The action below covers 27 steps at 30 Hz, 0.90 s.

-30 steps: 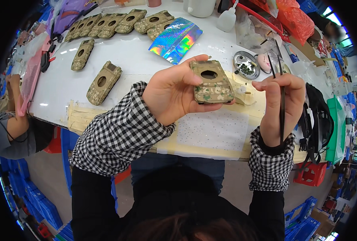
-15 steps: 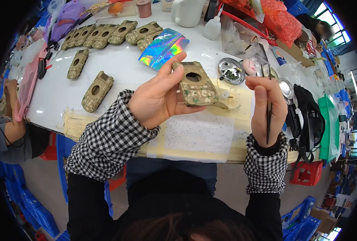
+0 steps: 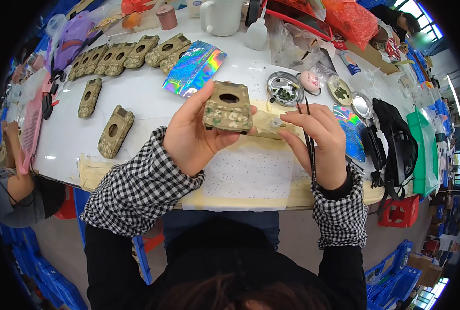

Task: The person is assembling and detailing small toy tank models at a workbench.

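In my left hand (image 3: 188,137) is a camouflage model tank hull (image 3: 229,114) with a round hole in its top. The fingers wrap around it from below and the side. My right hand (image 3: 324,144) keeps black tweezers (image 3: 311,151) against the palm, tips pointing away from me. Its thumb and forefinger reach out, apart, beside a small whitish lump (image 3: 277,122) on a yellowish strip (image 3: 265,127). Beyond it sits a round metal dish (image 3: 272,82) of small dark green parts. Below the hands lies a white sheet (image 3: 250,178) dotted with tiny specks.
More camouflage hulls stand at the left, two apart (image 3: 116,132) from a row (image 3: 140,51). A shiny holographic pouch (image 3: 195,67) lies by the row. A squeeze bottle (image 3: 256,33), white jug (image 3: 220,18), lidded tin (image 3: 339,90), black bag (image 3: 398,132) and green tray (image 3: 425,155) surround the work area.
My right hand has come left and lower, with its thumb and forefinger now by the whitish lump. The hull in my left hand has shifted slightly left and turned more upright.
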Tool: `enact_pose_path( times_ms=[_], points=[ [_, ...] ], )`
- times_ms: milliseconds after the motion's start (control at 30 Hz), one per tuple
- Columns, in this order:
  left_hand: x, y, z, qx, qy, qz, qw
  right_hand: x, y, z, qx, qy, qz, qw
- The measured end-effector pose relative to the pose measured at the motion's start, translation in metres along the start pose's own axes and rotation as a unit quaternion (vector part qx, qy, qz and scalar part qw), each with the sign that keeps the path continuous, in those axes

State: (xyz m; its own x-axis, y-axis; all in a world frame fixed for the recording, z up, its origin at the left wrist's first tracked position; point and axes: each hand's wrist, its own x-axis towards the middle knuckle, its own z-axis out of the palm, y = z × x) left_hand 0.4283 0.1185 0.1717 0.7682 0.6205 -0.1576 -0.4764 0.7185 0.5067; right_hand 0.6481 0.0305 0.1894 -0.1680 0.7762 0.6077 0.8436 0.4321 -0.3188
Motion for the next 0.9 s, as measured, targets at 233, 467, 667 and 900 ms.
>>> enact_pose_path(
  times_ms=[233, 467, 667, 900],
  points=[
    [-0.002, -0.004, -0.002, -0.017, 0.008, -0.02, 1.0, -0.003, 0.001, 0.005, 0.005, 0.013, 0.019, 1.0],
    [-0.005, -0.008, 0.0, -0.038, 0.007, -0.044, 0.998, 0.008, -0.02, -0.017, 0.021, 0.123, 0.03, 0.992],
    [-0.005, -0.014, 0.002, 0.017, 0.02, -0.04, 0.999, 0.017, -0.035, -0.001, 0.231, 0.119, 0.016, 0.965],
    [-0.01, -0.015, -0.001, 0.007, 0.016, -0.059, 0.998, 0.018, -0.04, 0.014, 0.251, 0.073, 0.012, 0.965]
  ],
)
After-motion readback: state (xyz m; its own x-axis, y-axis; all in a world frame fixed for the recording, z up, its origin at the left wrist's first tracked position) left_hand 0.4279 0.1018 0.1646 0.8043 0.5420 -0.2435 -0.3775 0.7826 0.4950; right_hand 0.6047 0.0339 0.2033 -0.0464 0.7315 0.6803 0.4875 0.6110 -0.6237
